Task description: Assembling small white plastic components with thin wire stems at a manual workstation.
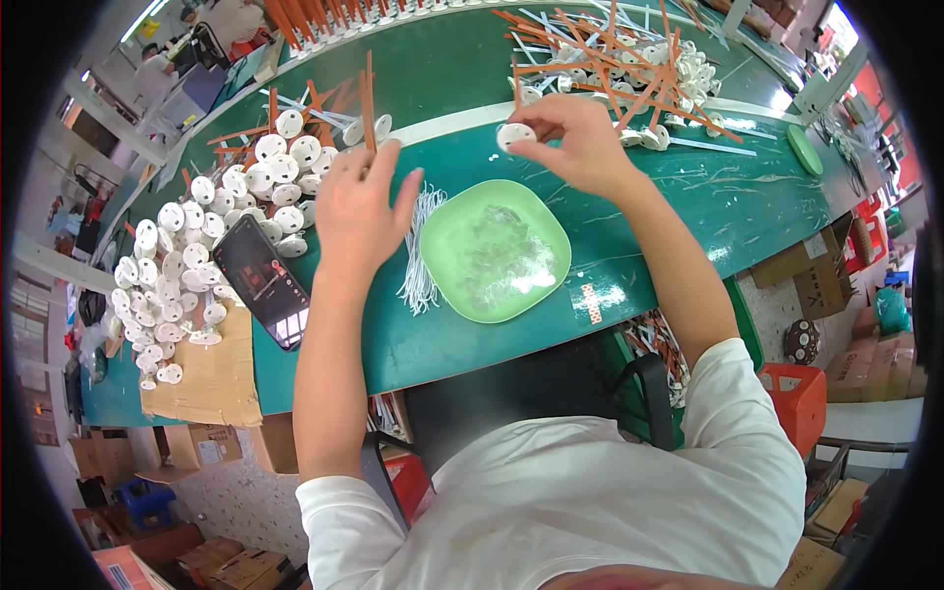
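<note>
My right hand (580, 147) pinches a white round disc (513, 137) between thumb and fingers, above the green table in front of the right-hand pile. An upright orange strip (369, 98) rises from between the fingers of my left hand (356, 202), which look closed around its lower end. The thumb of that hand sticks out to the right. Between and nearer than my hands sits a light green square dish (442, 231) with small clear pieces in it. A bundle of white strings (419, 261) lies against its left side.
White discs (182, 265) are heaped at left, partly on cardboard (202, 379). A phone (264, 280) leans beside them. At back right lies a pile of discs with orange and pale strips (639, 74). A small green lid-like dish (804, 149) is at far right.
</note>
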### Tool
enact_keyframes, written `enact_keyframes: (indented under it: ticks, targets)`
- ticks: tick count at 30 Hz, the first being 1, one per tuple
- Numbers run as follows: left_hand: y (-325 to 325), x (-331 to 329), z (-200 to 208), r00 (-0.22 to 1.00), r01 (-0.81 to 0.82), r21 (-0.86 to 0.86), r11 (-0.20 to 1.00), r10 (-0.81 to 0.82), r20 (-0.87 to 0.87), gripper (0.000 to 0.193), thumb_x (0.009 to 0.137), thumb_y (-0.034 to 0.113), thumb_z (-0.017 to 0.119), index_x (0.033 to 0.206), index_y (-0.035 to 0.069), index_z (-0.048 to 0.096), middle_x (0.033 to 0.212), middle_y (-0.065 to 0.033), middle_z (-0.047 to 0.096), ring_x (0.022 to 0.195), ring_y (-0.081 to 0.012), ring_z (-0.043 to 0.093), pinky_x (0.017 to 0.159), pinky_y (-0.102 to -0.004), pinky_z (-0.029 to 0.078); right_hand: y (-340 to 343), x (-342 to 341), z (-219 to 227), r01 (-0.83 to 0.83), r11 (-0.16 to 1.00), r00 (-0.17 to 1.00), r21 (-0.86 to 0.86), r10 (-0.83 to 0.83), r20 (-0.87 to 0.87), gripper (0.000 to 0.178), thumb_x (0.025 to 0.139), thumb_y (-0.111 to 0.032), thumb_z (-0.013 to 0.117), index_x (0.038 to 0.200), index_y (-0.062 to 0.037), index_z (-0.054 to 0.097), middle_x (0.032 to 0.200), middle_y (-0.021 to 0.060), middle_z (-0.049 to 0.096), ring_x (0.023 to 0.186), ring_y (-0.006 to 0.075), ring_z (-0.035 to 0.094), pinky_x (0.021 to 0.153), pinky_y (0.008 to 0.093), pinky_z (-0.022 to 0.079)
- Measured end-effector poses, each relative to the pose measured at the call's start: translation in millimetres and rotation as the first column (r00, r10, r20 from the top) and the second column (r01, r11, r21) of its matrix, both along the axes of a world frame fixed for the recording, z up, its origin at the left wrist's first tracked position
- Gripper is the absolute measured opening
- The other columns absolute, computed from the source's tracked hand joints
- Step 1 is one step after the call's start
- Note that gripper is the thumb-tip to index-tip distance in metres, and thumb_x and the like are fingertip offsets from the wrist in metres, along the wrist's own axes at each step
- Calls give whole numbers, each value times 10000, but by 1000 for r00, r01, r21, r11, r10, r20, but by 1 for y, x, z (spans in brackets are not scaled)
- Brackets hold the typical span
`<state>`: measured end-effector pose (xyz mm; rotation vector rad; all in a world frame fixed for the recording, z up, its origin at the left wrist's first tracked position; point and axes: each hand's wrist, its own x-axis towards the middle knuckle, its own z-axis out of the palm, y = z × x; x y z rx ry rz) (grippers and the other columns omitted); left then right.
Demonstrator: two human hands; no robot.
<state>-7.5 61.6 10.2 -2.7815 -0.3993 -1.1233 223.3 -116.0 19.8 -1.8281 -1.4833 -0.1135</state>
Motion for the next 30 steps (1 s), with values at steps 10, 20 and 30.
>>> enact_keyframes:
  ticks: [10,20,30]
  targets:
    - [-52,10,-7,827,561,-354,748,-503,250,653,794,-42,683,1421,63,534,1030,-149,704,872,-334,685,748,-415,566,-1,-76,-3,-274,896,960,348,234,153,262,751,-32,813,985,11,701,866,104,711,746,201,726,653,292,601]
    - [-55,9,-5,873,481,-413,773,-465,148,578,815,-45,666,1374,81,588,923,-119,654,782,-306,666,702,-386,559,-5,-75,-13,-145,947,962,287,66,267,210,758,-93,799,925,-2,709,715,88,719,645,171,733,562,260,571]
    - [-55,7,-13,874,466,-793,391,-340,346,356,953,66,621,1307,50,656,991,-177,747,787,-183,725,746,-275,529,-5,-77,-15,-157,944,865,292,274,-420,165,949,-50,674,1036,86,709,880,117,752,779,155,744,690,265,617]
